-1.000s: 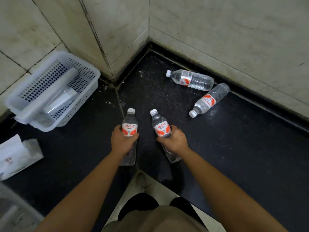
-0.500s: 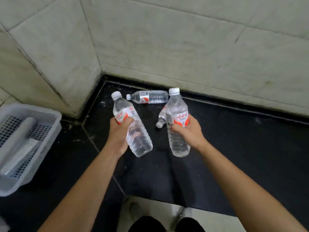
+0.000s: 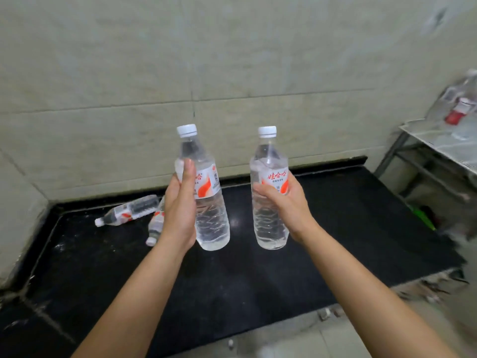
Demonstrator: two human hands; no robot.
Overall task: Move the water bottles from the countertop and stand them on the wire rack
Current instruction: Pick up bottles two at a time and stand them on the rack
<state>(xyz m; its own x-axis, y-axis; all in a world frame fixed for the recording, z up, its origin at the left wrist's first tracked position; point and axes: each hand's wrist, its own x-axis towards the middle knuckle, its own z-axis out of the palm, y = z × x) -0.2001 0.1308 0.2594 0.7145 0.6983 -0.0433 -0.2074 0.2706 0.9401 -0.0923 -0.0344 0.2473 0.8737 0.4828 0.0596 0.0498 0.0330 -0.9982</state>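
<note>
My left hand (image 3: pixel 179 208) grips one clear water bottle (image 3: pixel 206 202) with a white cap and a red-and-white label, held upright in the air above the black countertop (image 3: pixel 335 241). My right hand (image 3: pixel 286 202) holds a second, matching bottle (image 3: pixel 269 161) upright beside it. Two more bottles lie on their sides at the back left of the counter: one (image 3: pixel 129 210) near the wall, the other (image 3: pixel 154 226) partly hidden behind my left hand. The wire rack (image 3: pixel 438 146) stands at the far right, blurred, with bottles (image 3: pixel 459 107) on its top shelf.
Pale tiled walls (image 3: pixel 232 73) close off the counter at the back and left. The counter's right edge drops toward the rack's metal legs (image 3: pixel 402 156). A green object (image 3: pixel 423 218) lies low beside the rack. The tiled floor (image 3: pixel 296 337) shows below the counter's front edge.
Both hands lifted their bottles off the counter and turned them upright. My view swung right, so the white basket left the frame and the rack came in.
</note>
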